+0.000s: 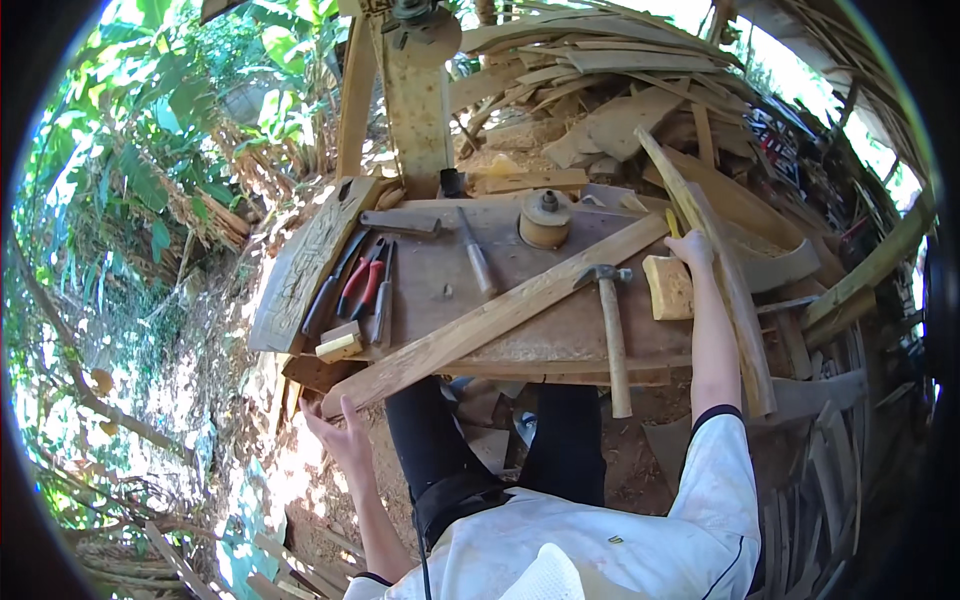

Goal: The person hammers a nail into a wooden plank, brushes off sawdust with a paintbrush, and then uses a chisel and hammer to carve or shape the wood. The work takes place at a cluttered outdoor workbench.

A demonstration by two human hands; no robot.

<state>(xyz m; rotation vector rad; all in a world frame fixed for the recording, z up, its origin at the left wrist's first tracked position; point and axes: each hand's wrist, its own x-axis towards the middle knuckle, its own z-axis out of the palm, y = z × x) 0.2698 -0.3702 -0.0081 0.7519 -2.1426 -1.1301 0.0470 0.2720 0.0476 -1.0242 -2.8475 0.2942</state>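
A long wooden plank (500, 317) lies slantwise over the workbench (540, 350), its near left end jutting past the edge. My left hand (343, 436) grips that end, thumb on one side and fingers on the other. At the plank's far right end, my right hand (692, 250) is closed round a slim yellow tool (673, 223) whose exact kind I cannot make out. A claw hammer (612, 335) rests with its head on the plank and its handle over the bench's front edge. Beside my right wrist sits a pale wooden block (668, 288).
Pliers with red handles (366, 284), a chisel (476, 255) and other hand tools lie on the bench's left. A round wooden piece with a metal bolt (545, 218) stands at the back. A long wood strip (715, 270) leans along the right; stacked boards (610, 60) rise behind.
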